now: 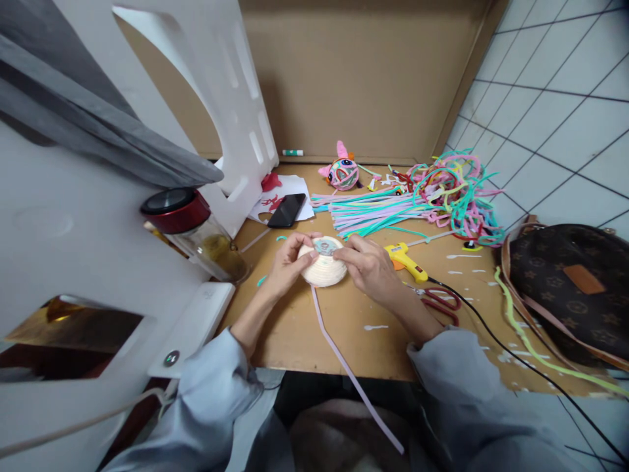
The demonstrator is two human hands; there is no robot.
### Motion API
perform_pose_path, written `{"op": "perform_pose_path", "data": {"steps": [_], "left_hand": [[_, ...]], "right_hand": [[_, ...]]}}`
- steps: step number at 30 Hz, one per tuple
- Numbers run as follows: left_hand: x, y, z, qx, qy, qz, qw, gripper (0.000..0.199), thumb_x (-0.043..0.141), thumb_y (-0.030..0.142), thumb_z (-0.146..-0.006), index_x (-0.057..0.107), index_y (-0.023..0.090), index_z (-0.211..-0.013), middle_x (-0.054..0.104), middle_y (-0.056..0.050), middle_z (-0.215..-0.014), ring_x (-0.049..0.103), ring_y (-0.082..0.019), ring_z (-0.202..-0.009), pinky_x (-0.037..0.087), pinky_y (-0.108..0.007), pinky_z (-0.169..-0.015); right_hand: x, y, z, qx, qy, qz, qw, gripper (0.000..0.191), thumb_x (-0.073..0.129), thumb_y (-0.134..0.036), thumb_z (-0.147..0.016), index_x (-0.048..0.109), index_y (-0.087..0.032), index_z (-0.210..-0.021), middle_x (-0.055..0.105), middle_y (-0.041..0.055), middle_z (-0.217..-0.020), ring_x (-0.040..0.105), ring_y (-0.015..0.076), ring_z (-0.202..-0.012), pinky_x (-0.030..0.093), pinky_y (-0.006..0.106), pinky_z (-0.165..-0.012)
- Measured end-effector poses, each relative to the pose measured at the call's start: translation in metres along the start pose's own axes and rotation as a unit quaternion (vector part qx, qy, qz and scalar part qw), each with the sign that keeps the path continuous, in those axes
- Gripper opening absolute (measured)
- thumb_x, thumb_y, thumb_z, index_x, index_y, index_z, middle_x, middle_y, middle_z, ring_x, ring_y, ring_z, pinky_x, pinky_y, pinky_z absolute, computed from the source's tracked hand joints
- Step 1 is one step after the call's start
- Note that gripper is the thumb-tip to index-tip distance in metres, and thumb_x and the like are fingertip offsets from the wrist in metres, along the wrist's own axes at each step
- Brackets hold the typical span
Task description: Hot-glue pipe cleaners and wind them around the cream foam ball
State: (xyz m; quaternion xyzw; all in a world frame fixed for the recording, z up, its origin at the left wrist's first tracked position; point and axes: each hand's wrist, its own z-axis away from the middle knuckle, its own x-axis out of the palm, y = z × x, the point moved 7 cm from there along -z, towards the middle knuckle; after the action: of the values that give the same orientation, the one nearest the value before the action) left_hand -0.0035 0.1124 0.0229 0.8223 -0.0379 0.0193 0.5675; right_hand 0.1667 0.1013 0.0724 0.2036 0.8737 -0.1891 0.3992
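Observation:
Between my hands is a cream-coloured, rounded piece wound in coils (323, 274), with a pale teal printed patch showing in its top. My left hand (289, 267) grips its left side, thumb on the top edge. On the opposite side my right hand (372, 267) holds the rim, fingers bent and pressed to the edge of the patch. A lilac pipe-cleaner-like strip (339, 357) hangs from under the piece past the table's front edge. Just right of my right hand lies a yellow glue gun (407, 261), and below it red-handled scissors (439, 303).
A bundle of pastel strips (378, 211) runs into a tangled heap (459, 193) at the back. Behind it sits a pink-eared figure (343, 172). A phone (287, 210) and glass tea bottle (211, 252) stand left; a brown bag (574, 288) and black cord (484, 328) lie right.

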Motion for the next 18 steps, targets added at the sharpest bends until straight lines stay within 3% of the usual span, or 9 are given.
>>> {"op": "perform_pose_path", "data": {"steps": [5,11,18], "left_hand": [[-0.003,-0.001,0.000,0.012,0.011,-0.036,0.999,0.036,0.079,0.048,-0.079,0.059,0.020,-0.089,0.067,-0.012,-0.129,0.063,-0.024,-0.114,0.051,-0.032,-0.089],[-0.005,0.005,0.001,0.043,0.023,-0.105,0.993,0.035,0.075,0.051,-0.081,0.061,0.020,-0.088,0.057,-0.012,-0.139,0.059,-0.027,-0.125,0.048,-0.041,-0.104],[-0.007,0.031,0.008,0.156,0.055,-0.297,0.940,0.024,0.069,0.045,-0.089,0.069,0.021,-0.090,0.058,-0.010,-0.128,0.056,-0.026,-0.126,0.044,-0.046,-0.111]], "right_hand": [[0.001,0.001,0.000,0.008,-0.011,-0.003,1.000,0.031,0.048,-0.009,-0.096,0.076,-0.021,-0.102,0.058,0.0063,-0.090,0.049,0.0176,-0.078,0.034,0.029,-0.069],[-0.001,0.000,0.000,-0.001,0.001,-0.002,1.000,0.033,0.046,-0.008,-0.095,0.076,-0.020,-0.103,0.060,0.0066,-0.090,0.051,0.0178,-0.078,0.036,0.028,-0.069],[-0.003,-0.002,-0.001,-0.005,0.016,-0.002,1.000,0.032,0.046,-0.008,-0.096,0.075,-0.019,-0.102,0.062,0.0070,-0.088,0.054,0.0182,-0.078,0.038,0.028,-0.069]]}}
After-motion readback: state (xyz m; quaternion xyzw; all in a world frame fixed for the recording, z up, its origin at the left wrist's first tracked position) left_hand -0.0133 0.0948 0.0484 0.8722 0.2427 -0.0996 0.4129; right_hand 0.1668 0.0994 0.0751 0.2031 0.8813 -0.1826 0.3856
